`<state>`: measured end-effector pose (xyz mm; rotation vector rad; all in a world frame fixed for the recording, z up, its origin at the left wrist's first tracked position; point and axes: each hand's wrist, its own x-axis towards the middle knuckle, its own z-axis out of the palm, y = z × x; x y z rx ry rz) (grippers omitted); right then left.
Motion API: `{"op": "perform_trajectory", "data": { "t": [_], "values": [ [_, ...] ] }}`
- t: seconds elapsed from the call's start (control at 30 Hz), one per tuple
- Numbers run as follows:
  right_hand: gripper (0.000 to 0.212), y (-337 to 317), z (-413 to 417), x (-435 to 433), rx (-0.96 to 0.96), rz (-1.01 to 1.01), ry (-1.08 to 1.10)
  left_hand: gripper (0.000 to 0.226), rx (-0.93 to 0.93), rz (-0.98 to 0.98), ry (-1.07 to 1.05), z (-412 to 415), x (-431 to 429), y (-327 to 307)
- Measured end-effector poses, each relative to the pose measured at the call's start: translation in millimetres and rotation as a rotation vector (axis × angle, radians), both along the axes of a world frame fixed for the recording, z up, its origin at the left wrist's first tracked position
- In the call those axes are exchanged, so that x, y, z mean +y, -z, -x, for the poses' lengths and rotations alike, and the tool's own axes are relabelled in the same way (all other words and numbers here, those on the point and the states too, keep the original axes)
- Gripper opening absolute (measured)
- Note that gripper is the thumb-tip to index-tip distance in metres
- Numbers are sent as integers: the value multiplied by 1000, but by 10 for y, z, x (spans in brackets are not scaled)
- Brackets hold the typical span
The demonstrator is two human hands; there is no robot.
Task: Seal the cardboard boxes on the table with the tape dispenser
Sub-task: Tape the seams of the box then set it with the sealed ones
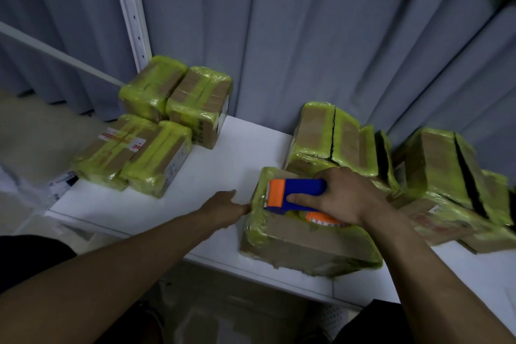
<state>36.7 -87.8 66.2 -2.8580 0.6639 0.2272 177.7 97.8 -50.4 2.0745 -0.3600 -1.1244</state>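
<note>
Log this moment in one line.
right hand grips tape dispenser on front box | left hand touches its left edge

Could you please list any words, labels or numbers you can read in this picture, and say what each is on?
Nothing here reads clearly.
Red-printed label on the front left box: blurred.
Black print on the rear left box's side: too small.
Red print on the tape roll in the tape dispenser: blurred.

We see a white bench [223, 148] under the left hand [223, 208] and right hand [343, 195]. Beyond them hangs a pleated grey-blue curtain [307, 36]. A white slotted shelf post [131, 8] rises beyond the left hand. Nearer us than the hands, the floor [237, 304] lies dim.
</note>
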Motion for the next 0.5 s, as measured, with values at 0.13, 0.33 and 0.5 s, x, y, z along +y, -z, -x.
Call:
{"op": "perform_trajectory", "data": {
  "t": [0.13, 0.33, 0.5],
  "values": [
    [72, 77, -10, -47, -5, 14, 10, 37, -110, 229, -188, 78, 43, 31],
    [75, 132, -24, -96, -4, 16, 21, 53, 335, 374, -195, 381, 5, -33],
    [73, 168, -1, -84, -143, -70, 78, 76, 378, 450, -73, 173, 102, 65]
  ]
}}
